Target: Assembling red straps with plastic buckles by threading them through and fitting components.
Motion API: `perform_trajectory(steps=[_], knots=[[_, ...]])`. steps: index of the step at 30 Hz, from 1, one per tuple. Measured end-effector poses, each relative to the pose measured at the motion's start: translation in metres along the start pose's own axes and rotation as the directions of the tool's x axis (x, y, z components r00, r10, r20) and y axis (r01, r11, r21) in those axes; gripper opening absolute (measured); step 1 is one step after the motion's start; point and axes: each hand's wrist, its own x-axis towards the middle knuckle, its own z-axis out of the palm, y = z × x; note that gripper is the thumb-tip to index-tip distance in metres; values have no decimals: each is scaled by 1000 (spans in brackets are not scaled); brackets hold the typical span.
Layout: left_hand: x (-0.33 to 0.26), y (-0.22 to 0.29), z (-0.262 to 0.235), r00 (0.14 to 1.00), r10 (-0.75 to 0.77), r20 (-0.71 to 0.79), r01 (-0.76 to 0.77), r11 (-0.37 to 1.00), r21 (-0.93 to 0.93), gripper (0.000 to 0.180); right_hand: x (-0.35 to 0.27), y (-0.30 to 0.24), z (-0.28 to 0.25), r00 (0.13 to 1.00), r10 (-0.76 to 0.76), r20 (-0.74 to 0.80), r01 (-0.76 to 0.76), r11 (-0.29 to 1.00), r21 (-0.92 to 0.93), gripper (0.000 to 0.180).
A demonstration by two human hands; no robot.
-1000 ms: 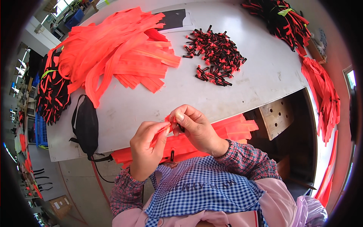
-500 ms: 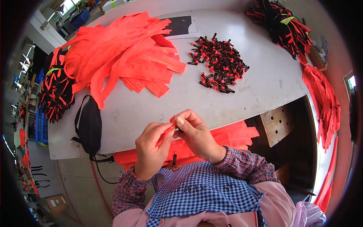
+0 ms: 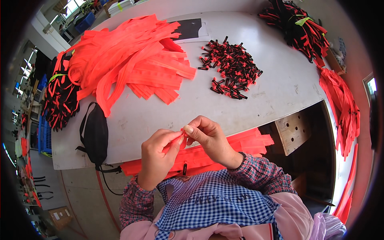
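Both hands meet in front of my chest, above the near table edge. My left hand [image 3: 159,152] pinches the end of a red-orange zipper tape [image 3: 165,149] between thumb and fingers. At the same end, the thumb and forefinger of my right hand [image 3: 212,142] are pressed together; a small red piece shows at the fingertips, too small to tell apart from the tape. More zipper tapes [image 3: 246,145] lie across my lap below the hands. Among them hangs a black zipper pull [image 3: 185,169]. Past my hands, a heap of red sliders with black pulls [image 3: 232,66] lies on the table.
A large pile of red-orange zipper tapes [image 3: 132,60] covers the table's far left. Beside it are a black pouch [image 3: 95,130] and black-red bundles [image 3: 60,94]. A dark sheet [image 3: 188,29] lies behind. Another bundle [image 3: 296,30] and hanging red tapes [image 3: 340,108] are at right.
My hands stay together at the tape end, with only a slight shift of the fingers. A dark bit under the right fingers no longer shows.
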Motion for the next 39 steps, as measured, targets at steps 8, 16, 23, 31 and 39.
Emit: perform_trajectory(steps=[8,16,23,31,39], knots=[[3,-3,-8,995,-43,91,46,998,-34,13,0,-4,-4,997,48,54,-44,997,-68,19],[0,-15,-8,958,-258,129,288,846,-448,15,4,-24,-4,999,42,6,-42,998,-48,18],[-1,-23,-7,931,-302,203,348,579,-737,31,6,-15,-13,953,189,236,-221,968,117,13],[-1,-26,-8,909,-310,280,402,465,-789,34,9,4,-9,940,131,315,-225,932,283,12],[-2,-27,-10,900,-244,362,436,463,-772,26,9,1,-17,893,219,393,-347,890,294,10]])
